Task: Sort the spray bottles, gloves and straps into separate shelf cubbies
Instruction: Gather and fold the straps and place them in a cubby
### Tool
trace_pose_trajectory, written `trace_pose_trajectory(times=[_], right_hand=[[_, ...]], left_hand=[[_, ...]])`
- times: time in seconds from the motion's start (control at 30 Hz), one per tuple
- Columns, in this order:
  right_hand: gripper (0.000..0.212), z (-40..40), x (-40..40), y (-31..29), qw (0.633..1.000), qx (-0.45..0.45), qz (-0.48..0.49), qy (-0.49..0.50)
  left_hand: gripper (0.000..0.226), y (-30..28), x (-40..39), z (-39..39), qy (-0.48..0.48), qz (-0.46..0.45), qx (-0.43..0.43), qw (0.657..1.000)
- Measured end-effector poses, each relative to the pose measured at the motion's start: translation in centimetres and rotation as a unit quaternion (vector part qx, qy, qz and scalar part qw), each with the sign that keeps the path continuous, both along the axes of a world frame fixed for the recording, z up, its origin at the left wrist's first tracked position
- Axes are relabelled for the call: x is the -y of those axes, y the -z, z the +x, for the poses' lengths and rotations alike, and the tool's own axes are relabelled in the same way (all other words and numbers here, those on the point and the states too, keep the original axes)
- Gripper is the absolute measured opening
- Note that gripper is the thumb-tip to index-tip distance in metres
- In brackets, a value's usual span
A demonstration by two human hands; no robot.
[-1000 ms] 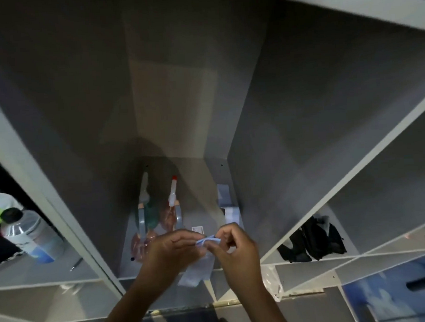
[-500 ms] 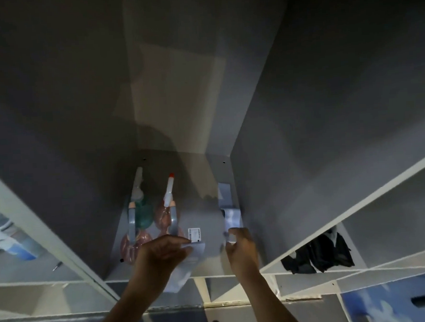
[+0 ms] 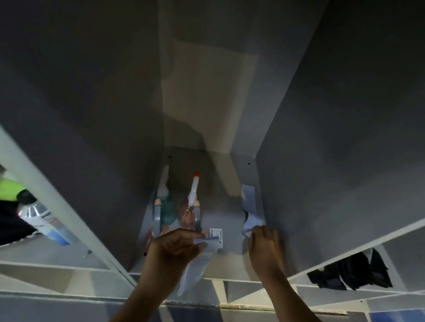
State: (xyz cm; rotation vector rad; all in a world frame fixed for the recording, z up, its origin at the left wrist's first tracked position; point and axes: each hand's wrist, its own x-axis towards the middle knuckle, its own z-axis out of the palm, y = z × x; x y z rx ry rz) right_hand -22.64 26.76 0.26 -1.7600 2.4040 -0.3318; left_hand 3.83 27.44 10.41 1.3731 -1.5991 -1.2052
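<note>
Being pinched in the left hand point(image 3: 173, 250): a pale blue strap point(image 3: 195, 269); another strap point(image 3: 249, 209) is being gripped by the right hand point(image 3: 264, 244) inside the cubby point(image 3: 307, 180), beside spray bottles point(image 3: 179, 207).

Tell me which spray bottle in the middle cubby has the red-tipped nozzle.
The pinkish bottle, the right one of the pair. The teal bottle left of it has a plain pale nozzle with no red showing.

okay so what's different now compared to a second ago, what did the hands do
The hands have parted. A second ago both pinched one pale strap together at the cubby's front. Now the left hand alone keeps that pale strap, its tail hanging over the shelf edge, while the right hand has moved right to the strap pile by the right wall. The spray bottles and the dark gloves stayed put.
</note>
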Motion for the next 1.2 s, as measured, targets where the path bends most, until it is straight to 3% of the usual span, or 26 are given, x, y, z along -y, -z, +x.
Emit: trace_pose_trajectory(times=[0.1,0.2,0.23,0.33,0.37,0.53,0.7,0.83,1.2], right_hand=[[0.021,0.3,0.2,-3.2,0.994,-0.055,-0.096,-0.019],[0.031,0.7,0.5,-7.1,0.975,0.019,-0.223,-0.004],[0.031,0.8,0.5,-8.6,0.969,0.049,-0.243,-0.008],[0.025,1.3,-0.8,-13.9,0.949,0.139,-0.279,-0.038],[0.023,1.5,-1.5,-15.7,0.94,0.153,-0.302,-0.046],[0.022,2.8,-6.4,-23.9,0.916,0.184,-0.349,-0.075],[0.028,4.4,-11.4,-29.2,0.9,0.287,-0.32,-0.074],[0.022,4.7,-13.5,-30.0,0.904,0.278,-0.319,-0.065],[0.024,-3.4,-21.2,-29.7,0.901,0.233,-0.366,0.019]], left_hand=[[0.014,-1.2,0.0,0.0,0.005,-0.006,-0.055,0.998],[0.063,-3.1,0.2,0.5,0.028,0.007,-0.055,0.998],[0.068,-3.7,0.3,0.4,0.039,0.005,-0.046,0.998],[0.018,-5.5,1.0,-0.2,0.005,0.027,-0.104,0.994],[0.011,-6.8,1.0,-0.6,-0.001,0.028,-0.118,0.993],[0.014,-11.6,0.9,-2.4,-0.003,-0.028,-0.192,0.981],[0.014,-15.2,-0.4,-4.7,0.06,-0.088,-0.166,0.98],[0.017,-16.9,-2.3,-6.5,0.16,-0.11,-0.121,0.973],[0.019,-19.1,-9.7,-15.5,0.246,-0.025,-0.18,0.952]])
